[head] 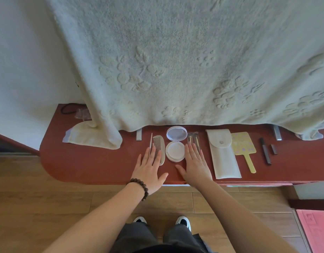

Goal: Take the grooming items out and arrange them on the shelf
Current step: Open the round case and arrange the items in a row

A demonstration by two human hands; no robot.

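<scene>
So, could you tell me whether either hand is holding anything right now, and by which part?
Nothing is held. The left hand lies flat, fingers over the comb; the right hand lies flat beside the open compact.

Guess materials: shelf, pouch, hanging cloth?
Shelf: looks like painted wood, matte red-brown, uniform colour with no grain showing. Pouch: off-white fabric or felt, soft matte, snap on its flap. Hanging cloth: pale terry towelling, embossed flower pattern in fuzzy pile.

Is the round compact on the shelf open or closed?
Open. The compact lies flat on the shelf, its lid swung back so the mirror faces up beyond the white base, between the two hands.
</scene>
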